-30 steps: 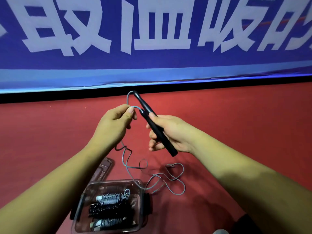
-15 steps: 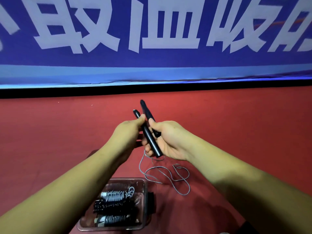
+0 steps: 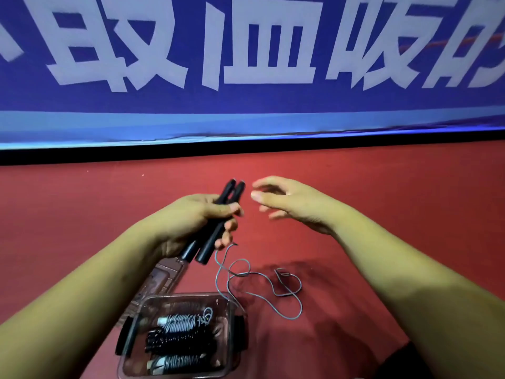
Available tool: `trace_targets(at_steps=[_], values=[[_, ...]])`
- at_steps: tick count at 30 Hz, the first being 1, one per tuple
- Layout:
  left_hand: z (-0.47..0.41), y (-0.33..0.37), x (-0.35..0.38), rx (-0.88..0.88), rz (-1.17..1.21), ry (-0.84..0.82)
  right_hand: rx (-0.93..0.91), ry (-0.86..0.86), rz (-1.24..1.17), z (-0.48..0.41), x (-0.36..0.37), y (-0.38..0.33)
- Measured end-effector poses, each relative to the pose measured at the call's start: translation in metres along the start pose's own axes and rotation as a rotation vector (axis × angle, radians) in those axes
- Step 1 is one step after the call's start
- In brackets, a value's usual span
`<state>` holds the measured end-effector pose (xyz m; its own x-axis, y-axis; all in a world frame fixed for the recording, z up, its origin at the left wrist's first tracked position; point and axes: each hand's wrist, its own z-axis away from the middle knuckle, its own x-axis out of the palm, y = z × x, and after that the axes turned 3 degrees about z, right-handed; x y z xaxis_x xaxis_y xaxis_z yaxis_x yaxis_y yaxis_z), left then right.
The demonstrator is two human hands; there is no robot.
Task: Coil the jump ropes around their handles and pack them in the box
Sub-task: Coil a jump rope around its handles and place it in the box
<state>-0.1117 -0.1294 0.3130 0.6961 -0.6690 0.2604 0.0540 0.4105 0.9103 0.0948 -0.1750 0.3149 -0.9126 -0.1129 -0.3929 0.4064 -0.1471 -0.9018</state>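
Two black cylindrical handles (image 3: 210, 244) clenched parallel by fingers of left hand (image 3: 191, 217), presumably as winding core. Thin grey cord (image 3: 261, 274) seen dangling below those fingers, uncoiled. Right hand (image 3: 289, 206) fingers spread loose, nothing held, just beside handle tips.

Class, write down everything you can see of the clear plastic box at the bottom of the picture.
The box is a clear, brown-tinted plastic tub with rounded corners and a dark clip on its left and right sides. It sits open on the red surface. Three coiled jump ropes lie inside, a black one between two grey. What looks like its lid lies just behind it. The loose grey cord reaches its far right corner.
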Motion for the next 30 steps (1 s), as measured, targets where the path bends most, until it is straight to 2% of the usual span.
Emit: trace_targets(at_steps=[1, 3, 6, 11, 15, 19, 22, 27, 30], values=[[0.002, -0.001, 0.001, -0.040, -0.033, -0.078, -0.046, 0.039, -0.009, -0.002, 0.002, 0.001], [0.004, -0.002, 0.006, -0.063, -0.045, -0.180, -0.116, -0.006, -0.052, -0.006, 0.012, 0.003], [0.003, -0.001, 0.009, -0.051, 0.012, -0.239, -0.180, -0.028, -0.109, -0.010, 0.023, 0.001], [0.002, -0.002, 0.003, -0.048, 0.104, -0.222, -0.215, 0.012, -0.199, -0.012, 0.006, -0.008], [0.006, -0.002, 0.000, -0.137, 0.097, -0.283, -0.213, 0.046, -0.224, -0.013, -0.007, -0.006], [0.005, -0.003, 0.000, -0.140, 0.140, -0.267, -0.171, 0.041, -0.106, -0.011, -0.009, -0.004], [0.007, -0.002, 0.001, -0.125, 0.089, -0.215, -0.134, 0.015, -0.085, -0.012, -0.007, -0.008], [0.009, 0.003, -0.003, -0.113, 0.024, -0.200, -0.199, 0.054, 0.089, -0.012, -0.006, -0.009], [0.008, 0.008, -0.002, -0.007, 0.092, -0.165, -0.289, 0.100, -0.066, -0.017, -0.013, -0.008]])
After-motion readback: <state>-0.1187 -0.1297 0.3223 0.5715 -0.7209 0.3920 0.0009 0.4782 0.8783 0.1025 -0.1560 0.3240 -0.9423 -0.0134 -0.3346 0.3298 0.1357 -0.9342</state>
